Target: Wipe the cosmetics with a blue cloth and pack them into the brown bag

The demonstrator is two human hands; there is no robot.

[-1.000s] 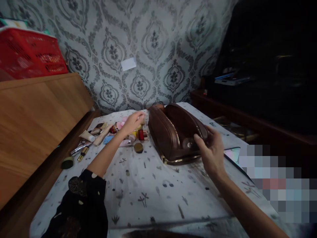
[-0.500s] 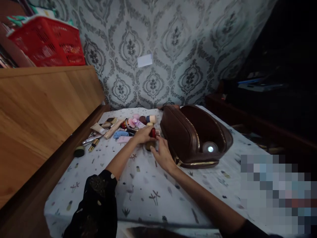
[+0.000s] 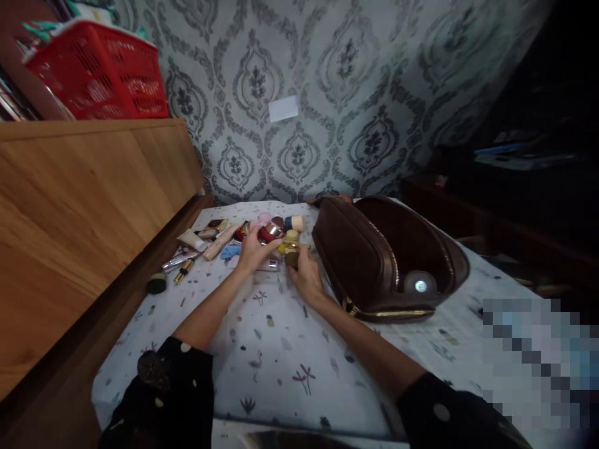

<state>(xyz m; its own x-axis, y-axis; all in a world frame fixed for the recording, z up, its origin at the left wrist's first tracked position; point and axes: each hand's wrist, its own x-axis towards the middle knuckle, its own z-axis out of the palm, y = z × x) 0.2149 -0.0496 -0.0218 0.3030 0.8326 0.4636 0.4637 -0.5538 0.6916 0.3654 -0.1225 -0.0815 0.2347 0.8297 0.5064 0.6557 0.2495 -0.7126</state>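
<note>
So any writing here is a lost cause: the print on the little tubes is too small and blurry to read, and I can't make out anything on the white rectangular card (image 3: pixel 283 108) on the grey patterned wall (image 3: pixel 299 62) either.

The left hand (image 3: pixel 255 252) is pinched in narrow around a glossy dark red cylindrical cosmetic (image 3: pixel 266 236), over the makeup pile on the white printed counter (image 3: pixel 262 374). The right hand (image 3: pixel 306 274) has its fingers bunched close by a slim shiny gold piece (image 3: pixel 298 246) and a round dark olive jar (image 3: pixel 292 259) (can't tell if it's actually gripping either one).

Just right of that hand sits a dark brown leather-look bag (image 3: pixel 350 255), top gaping, gold zip teeth around the opening and along the front bottom edge. Left of the hands there's a long beige tube (image 3: pixel 221 242), a pale squeeze tube (image 3: pixel 191 239), a black-and-gold tube (image 3: pixel 184 271) and a squat dark green jar (image 3: pixel 156 284).
</note>
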